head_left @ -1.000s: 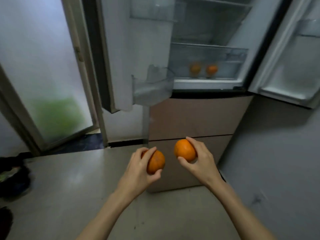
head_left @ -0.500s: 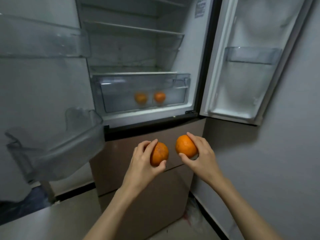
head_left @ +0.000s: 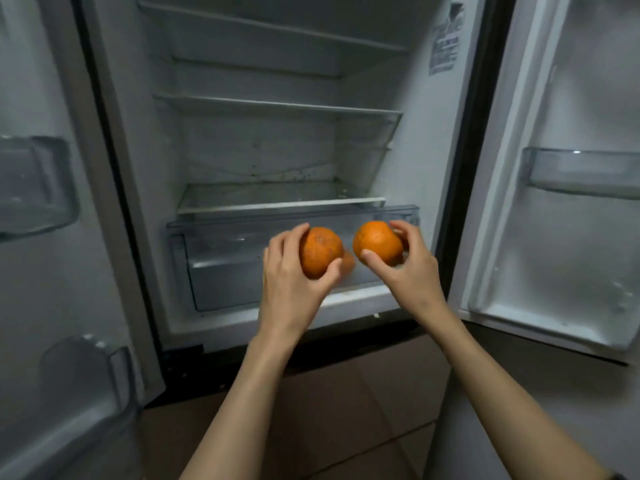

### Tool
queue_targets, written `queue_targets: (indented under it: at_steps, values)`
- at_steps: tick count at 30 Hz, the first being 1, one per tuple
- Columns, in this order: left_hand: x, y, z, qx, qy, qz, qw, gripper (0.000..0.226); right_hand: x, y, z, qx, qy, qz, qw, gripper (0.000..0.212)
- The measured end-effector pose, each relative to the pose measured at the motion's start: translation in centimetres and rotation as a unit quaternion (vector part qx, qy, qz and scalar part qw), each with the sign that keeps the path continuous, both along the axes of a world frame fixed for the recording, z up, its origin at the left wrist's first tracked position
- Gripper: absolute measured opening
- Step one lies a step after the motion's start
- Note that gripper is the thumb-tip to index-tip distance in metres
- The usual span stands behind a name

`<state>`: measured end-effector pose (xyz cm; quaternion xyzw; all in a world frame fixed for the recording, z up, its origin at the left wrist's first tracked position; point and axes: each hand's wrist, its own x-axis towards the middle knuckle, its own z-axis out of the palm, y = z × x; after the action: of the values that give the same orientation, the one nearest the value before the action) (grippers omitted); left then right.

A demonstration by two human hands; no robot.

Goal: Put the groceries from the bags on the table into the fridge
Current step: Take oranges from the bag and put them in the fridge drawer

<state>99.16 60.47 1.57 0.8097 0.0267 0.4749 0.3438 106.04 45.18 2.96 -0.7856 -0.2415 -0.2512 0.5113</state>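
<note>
Both hands, left (head_left: 294, 282) and right (head_left: 412, 268), grip oranges (head_left: 320, 251); fridge sticker (head_left: 446, 46) unreadable.

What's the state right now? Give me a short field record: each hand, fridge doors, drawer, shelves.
left hand: grip closed on an orange, held in front of the crisper drawer
right hand: grip closed on a second orange, beside the first, not touching it
fridge doors: both open; left door, right door
crisper drawer: clear, at the bottom of the compartment; something orange shows behind the left hand's orange, mostly hidden
shelves: nothing visible on them
oranges placed: neither held one yet
</note>
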Motion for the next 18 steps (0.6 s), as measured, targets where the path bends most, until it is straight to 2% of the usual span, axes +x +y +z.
queue_targets:
  at_steps: [3,6,11,14,18]
  values:
    - [3.2,0.9,2.6,-0.002,-0.023,0.040,0.999,0.061,4.7,1.6,2.8,0.038,0.004,0.037,0.999,0.048]
    - [6.0,2.3,4.6,0.020,-0.014,0.070,0.997,0.061,9.2,3.3,5.3,0.014,-0.005,0.074,0.997,0.051]
    - [10.0,6.0,7.0,0.030,0.114,0.116,0.986,0.060,14.9,6.1,7.4,-0.088,0.027,0.104,0.990,0.058]
    - [11.7,7.1,7.2,0.045,0.196,0.131,0.971,0.050,17.1,7.4,6.8,-0.137,0.044,0.110,0.983,0.055]
    - [13.7,7.6,7.2,0.040,0.233,0.141,0.961,0.043,18.4,8.0,6.6,-0.161,0.043,0.120,0.979,0.049]
